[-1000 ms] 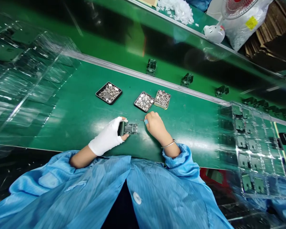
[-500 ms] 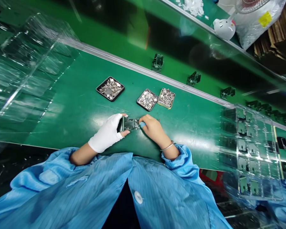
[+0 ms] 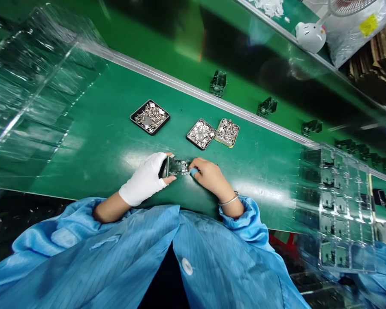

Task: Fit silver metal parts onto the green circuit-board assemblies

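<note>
My left hand, in a white glove that leaves the fingertips bare, grips a dark green plastic housing by its left end, thumb on the near side and fingers on the far side. The housing's open, slotted inside faces up, just above the green bench. At its right end is my right hand, bare, with a blue wrap on one finger. Its fingers are pinched together against the housing's end; whatever lies between them is hidden. Beyond the hands sit a black tray, a second tray and a third tray, all with small metal parts.
Several green housings, such as one housing, stand along the strip behind the metal rail. Clear blister trays are stacked at left. Another blister tray with housings overhangs the bench at right. A white fan base stands on the shelf.
My right hand has shifted very slightly right at the end of the housing, its fingers still pinched. My left hand keeps its hold. The view has tilted a little, shifting the background.
</note>
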`<state>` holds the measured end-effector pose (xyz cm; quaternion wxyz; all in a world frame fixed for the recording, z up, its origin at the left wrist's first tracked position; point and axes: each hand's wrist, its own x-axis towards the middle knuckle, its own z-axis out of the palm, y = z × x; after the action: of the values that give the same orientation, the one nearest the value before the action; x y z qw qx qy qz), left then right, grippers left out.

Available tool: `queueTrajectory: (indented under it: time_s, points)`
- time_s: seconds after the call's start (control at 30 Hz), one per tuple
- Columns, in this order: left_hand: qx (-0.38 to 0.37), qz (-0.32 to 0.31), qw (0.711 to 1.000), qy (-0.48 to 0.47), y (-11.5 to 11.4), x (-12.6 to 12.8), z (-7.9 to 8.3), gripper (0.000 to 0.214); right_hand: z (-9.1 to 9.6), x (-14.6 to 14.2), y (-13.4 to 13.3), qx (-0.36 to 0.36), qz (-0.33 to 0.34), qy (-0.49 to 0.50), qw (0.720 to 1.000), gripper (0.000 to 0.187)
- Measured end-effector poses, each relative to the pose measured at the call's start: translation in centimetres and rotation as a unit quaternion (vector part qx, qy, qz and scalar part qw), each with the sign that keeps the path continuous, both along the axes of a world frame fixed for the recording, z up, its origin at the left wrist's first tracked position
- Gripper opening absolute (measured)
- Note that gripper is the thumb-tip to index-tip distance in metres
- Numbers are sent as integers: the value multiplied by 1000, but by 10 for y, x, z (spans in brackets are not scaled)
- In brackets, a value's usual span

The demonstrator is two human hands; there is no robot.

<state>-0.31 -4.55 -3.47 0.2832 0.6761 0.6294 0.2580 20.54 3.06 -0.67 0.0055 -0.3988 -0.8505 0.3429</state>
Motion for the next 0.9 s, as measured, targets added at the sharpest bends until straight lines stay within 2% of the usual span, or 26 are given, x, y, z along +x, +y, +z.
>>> queueTrajectory:
  time_s: [0.07, 0.13, 0.23, 0.33, 0.4, 0.5, 0.57, 0.63, 0.7, 0.8, 0.87, 0.9]
  points:
    - [-2, 3, 1000, -2, 0, -1, 0, 55, 2, -3, -3, 7, -1, -35, 999, 29]
    - [-4, 6, 1000, -7, 0, -1, 0, 54, 2, -2, -4, 3, -11, -29, 1000, 29]
    - [2, 20, 999, -28, -2, -1, 2, 53, -3, 6, 1, -3, -35, 70, 997, 21]
    - [38, 43, 997, -58, -4, 3, 4, 53, -7, 11, 6, 40, -74, 181, 980, 15]
    - [66, 50, 994, -70, -6, 7, 5, 52, -8, 10, 5, 30, -85, 232, 969, 12]
    - [97, 23, 991, -85, -6, 8, 5, 58, -4, 3, 1, -31, -98, 277, 955, 13]
    - [112, -13, 989, -95, -4, 6, 5, 68, 0, 1, -3, -16, -109, 274, 955, 11]
    - [117, -30, 990, -79, -2, 4, 4, 75, 4, -1, -8, 50, -73, 236, 968, 6]
    - [115, -32, 992, -36, 2, 2, 3, 77, 7, -3, -13, 124, 1, 181, 976, 9]
    - [120, -46, 991, 32, 6, 3, 1, 71, 10, -1, -12, 167, 117, 152, 967, 17]
    - [122, -56, 989, 56, 8, 4, 1, 64, 11, 6, 2, 164, 103, 163, 967, 17]
    - [122, -56, 989, 66, 8, 4, 1, 61, 11, 12, 14, 164, 56, 162, 971, 17]
